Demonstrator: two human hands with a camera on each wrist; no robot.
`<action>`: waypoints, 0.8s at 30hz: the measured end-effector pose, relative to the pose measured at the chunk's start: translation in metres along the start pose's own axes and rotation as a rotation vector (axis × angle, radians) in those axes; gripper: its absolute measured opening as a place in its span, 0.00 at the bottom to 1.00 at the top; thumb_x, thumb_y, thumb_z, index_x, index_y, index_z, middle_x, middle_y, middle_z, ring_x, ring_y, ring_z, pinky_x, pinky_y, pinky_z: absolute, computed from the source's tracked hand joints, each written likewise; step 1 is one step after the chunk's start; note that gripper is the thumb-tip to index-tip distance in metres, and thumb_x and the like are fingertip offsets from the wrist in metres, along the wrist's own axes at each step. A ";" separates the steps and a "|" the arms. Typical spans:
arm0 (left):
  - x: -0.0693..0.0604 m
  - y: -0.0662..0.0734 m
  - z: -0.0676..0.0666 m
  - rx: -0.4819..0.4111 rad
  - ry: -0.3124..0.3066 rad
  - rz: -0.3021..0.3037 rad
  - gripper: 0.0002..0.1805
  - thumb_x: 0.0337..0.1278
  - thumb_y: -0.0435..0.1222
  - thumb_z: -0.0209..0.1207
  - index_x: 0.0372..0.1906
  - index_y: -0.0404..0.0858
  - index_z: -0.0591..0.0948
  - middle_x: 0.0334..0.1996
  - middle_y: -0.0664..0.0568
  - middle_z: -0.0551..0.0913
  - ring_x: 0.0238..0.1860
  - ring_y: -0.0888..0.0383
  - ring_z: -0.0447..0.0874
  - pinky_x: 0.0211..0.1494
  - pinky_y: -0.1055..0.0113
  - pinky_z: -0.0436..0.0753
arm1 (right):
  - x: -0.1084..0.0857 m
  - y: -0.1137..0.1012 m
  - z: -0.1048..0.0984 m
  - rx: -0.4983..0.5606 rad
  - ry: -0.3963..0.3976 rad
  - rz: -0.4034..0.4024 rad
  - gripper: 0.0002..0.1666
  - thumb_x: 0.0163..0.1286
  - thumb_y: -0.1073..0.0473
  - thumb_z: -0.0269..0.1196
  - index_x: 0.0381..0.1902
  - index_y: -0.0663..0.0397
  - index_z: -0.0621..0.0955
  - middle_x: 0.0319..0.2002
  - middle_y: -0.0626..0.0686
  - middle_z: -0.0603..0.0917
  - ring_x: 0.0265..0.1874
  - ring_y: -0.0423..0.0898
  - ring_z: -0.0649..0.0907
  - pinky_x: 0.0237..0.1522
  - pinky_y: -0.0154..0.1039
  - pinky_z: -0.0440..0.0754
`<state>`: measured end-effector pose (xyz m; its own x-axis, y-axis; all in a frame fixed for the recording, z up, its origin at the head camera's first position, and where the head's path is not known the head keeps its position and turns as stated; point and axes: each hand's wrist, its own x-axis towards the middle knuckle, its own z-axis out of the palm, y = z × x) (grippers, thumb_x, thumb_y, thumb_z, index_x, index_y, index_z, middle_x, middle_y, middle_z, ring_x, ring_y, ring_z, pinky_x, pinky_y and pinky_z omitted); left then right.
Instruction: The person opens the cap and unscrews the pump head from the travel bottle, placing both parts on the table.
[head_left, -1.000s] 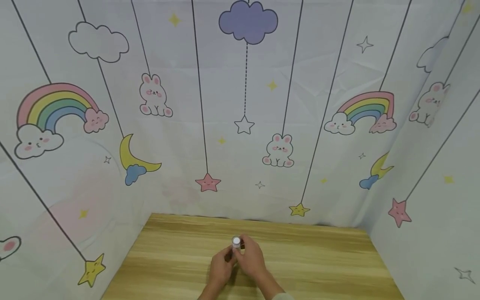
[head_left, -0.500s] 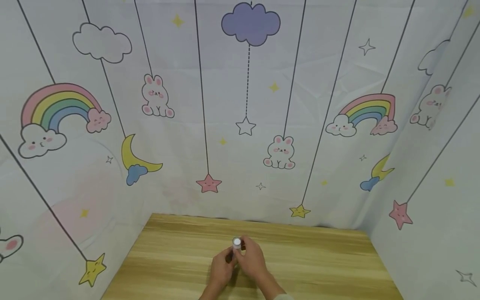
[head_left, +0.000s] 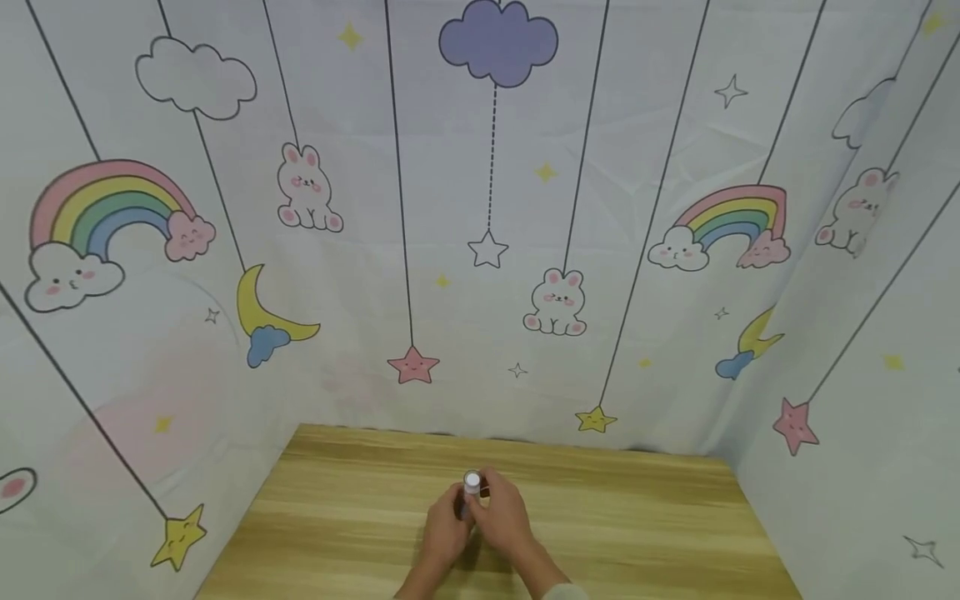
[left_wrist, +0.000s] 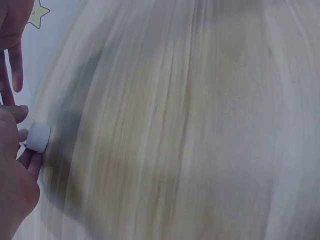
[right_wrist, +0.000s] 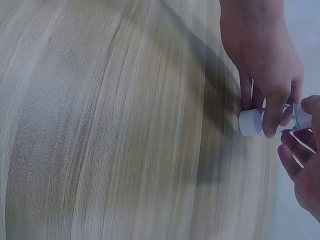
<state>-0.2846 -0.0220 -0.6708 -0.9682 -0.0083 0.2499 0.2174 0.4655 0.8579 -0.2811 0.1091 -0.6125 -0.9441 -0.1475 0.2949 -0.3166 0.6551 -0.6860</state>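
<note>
White-ended container [head_left: 472, 481]: left hand [head_left: 446, 527] shifts slightly; two-handed hold continues.
Fingers of left hand and right hand [head_left: 502, 514] grasp it.

soft-edged shadows dim the wooden table [right_wrist: 110, 125].

The counter [head_left: 337, 517] is yellow-brown, streaked lighter and darker in a wood-grain pattern running along its far edge. Over it, the small container [head_left: 472, 482] shows a white end. Beyond the far edge, the white backdrop [head_left: 465, 325] carries thin black lines [head_left: 400, 183], rainbows [head_left: 123, 188] banded pink, yellow, green and blue, pink-eared white rabbits [head_left: 306, 200], a purple cloud [head_left: 498, 43], yellow moons [head_left: 253, 308] with blue clouds [head_left: 268, 344], and pink and yellow stars [head_left: 413, 366].
</note>
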 end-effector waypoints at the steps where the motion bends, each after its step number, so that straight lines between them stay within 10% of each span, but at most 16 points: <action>1: 0.001 0.000 0.000 -0.005 -0.002 0.005 0.19 0.59 0.25 0.69 0.55 0.33 0.84 0.46 0.42 0.89 0.49 0.46 0.88 0.53 0.48 0.87 | 0.000 0.000 0.000 0.001 0.002 -0.002 0.13 0.71 0.60 0.72 0.50 0.51 0.82 0.45 0.48 0.88 0.44 0.48 0.87 0.49 0.48 0.87; 24: -0.003 -0.008 0.003 -0.096 -0.052 0.019 0.20 0.66 0.27 0.67 0.62 0.31 0.82 0.56 0.34 0.87 0.56 0.38 0.88 0.59 0.47 0.86 | -0.002 0.007 -0.003 0.036 0.014 -0.014 0.13 0.72 0.59 0.72 0.50 0.49 0.83 0.46 0.47 0.88 0.44 0.46 0.87 0.46 0.44 0.87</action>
<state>-0.2837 -0.0232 -0.6795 -0.9685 0.0469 0.2445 0.2438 0.3779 0.8932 -0.2809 0.1163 -0.6161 -0.9382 -0.1462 0.3137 -0.3334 0.6255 -0.7054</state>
